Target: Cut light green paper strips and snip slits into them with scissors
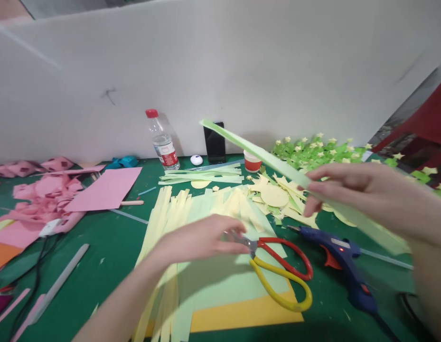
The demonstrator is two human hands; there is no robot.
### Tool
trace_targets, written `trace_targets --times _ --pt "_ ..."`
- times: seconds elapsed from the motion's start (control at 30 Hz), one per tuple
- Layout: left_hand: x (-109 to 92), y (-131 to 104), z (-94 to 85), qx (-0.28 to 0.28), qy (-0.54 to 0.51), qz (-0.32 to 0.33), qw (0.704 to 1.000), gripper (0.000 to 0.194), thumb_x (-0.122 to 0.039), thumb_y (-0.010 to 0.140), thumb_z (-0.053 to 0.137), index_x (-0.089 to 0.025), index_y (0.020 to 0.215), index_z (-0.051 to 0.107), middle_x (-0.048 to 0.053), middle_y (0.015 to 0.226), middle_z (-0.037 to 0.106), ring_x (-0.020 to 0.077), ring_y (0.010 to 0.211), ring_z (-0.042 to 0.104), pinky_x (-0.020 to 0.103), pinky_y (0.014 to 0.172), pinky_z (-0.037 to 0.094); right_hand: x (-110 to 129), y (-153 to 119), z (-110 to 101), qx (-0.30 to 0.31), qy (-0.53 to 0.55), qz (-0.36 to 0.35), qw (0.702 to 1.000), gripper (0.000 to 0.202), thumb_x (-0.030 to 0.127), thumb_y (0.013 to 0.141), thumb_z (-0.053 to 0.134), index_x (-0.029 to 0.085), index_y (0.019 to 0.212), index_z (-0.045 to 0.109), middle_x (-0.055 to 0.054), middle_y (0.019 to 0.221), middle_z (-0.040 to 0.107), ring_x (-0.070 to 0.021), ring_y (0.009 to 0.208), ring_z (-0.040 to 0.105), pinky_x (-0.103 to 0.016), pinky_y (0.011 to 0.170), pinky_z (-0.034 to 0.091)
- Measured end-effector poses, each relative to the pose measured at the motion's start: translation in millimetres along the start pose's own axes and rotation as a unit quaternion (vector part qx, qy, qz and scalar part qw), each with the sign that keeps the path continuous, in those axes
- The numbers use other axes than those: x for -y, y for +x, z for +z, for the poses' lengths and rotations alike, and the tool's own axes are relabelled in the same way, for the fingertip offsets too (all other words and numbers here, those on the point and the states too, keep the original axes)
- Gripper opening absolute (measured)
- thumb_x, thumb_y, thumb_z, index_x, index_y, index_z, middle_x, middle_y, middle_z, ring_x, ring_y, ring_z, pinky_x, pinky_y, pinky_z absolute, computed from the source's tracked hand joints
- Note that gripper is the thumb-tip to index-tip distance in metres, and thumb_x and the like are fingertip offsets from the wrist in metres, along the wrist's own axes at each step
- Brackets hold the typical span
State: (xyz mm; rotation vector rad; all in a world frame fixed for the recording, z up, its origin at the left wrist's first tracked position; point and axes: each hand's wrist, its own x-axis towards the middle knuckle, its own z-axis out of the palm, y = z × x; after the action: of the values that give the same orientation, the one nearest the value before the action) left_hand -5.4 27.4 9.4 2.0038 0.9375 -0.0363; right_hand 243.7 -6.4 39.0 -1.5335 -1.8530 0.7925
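Note:
My left hand (209, 236) is closed around the blades of a pair of scissors (254, 247). Their red and yellow handles point right, over pale green paper sheets (234, 280). Raised on the right, my right hand (334, 190) pinches a long light green paper strip (256, 151). The strip slants from upper left to lower right and passes beneath my palm. Yellow paper strips (159, 223) lie along the left side of the sheets. Beneath everything an orange-yellow sheet (248, 313) shows at the front.
A blue glue gun (341, 251) lies at right, its red light on. Yellow paper scraps (273, 195) and green stems with paper stars (316, 149) lie behind it. A bottle (165, 145), phone (215, 145) and cup (252, 162) stand by the wall. Pink paper (106, 190) lies left.

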Motion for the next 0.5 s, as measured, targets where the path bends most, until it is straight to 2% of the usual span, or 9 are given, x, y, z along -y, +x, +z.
trace_targets --times 0.07,0.13,0.23,0.33,0.43,0.5 --pt "-6.1 13.0 21.7 0.021 -0.107 0.048 0.993 0.047 -0.047 0.078 0.057 -0.02 0.117 0.055 0.009 0.104 0.065 0.0232 0.091 0.059 0.031 0.076 0.043 12.3 6.6 24.6 0.023 0.04 0.011 0.999 0.037 0.054 0.079 0.048 0.02 0.079 0.061 -0.006 0.077 0.07 -0.0198 0.075 0.062 -0.034 0.067 0.046" --pt "-10.1 21.9 40.7 0.039 -0.21 0.082 0.973 0.048 -0.041 0.08 0.057 -0.018 0.121 0.051 0.01 0.105 0.064 0.0218 0.093 0.059 0.032 0.08 0.043 16.8 11.4 43.7 0.033 0.083 0.006 0.996 0.038 0.052 0.082 0.044 0.018 0.079 0.061 -0.007 0.085 0.069 -0.0201 0.082 0.061 -0.033 0.071 0.046" --pt "-12.1 28.5 58.7 0.013 -0.363 0.101 0.926 0.027 -0.037 0.079 0.057 -0.017 0.097 0.062 0.005 0.086 0.064 0.0168 0.079 0.059 0.028 0.074 0.044 15.1 15.1 63.3 0.063 0.115 0.028 0.991 0.034 0.046 0.085 0.04 0.017 0.083 0.059 -0.008 0.091 0.068 -0.02 0.085 0.06 -0.031 0.07 0.046" --pt "-12.3 31.3 65.1 -0.016 -0.435 0.084 0.897 0.024 -0.039 0.077 0.057 -0.016 0.072 0.061 0.001 0.067 0.061 0.012 0.06 0.055 0.025 0.066 0.044 12.0 16.5 77.6 0.072 0.124 0.032 0.989 0.028 0.04 0.087 0.038 0.018 0.084 0.055 -0.006 0.089 0.068 -0.018 0.085 0.06 -0.029 0.072 0.046" --pt "-12.4 32.7 65.4 -0.028 -0.444 0.077 0.892 0.028 -0.039 0.076 0.058 -0.015 0.062 0.06 0.002 0.064 0.062 0.0112 0.057 0.054 0.025 0.064 0.043 9.2 18.5 83.8 0.08 0.116 0.017 0.99 0.025 0.039 0.088 0.037 0.018 0.085 0.051 -0.004 0.085 0.067 -0.0165 0.08 0.062 -0.029 0.072 0.046" --pt "-12.1 32.2 63.4 -0.058 -0.452 0.075 0.887 0.029 -0.036 0.075 0.06 -0.014 0.057 0.059 0.002 0.059 0.061 0.0105 0.055 0.053 0.024 0.063 0.043 7.0 19.4 78.5 0.075 0.099 0.0 0.992 0.029 0.041 0.089 0.032 0.019 0.087 0.05 -0.005 0.089 0.065 -0.0166 0.081 0.061 -0.029 0.073 0.047"
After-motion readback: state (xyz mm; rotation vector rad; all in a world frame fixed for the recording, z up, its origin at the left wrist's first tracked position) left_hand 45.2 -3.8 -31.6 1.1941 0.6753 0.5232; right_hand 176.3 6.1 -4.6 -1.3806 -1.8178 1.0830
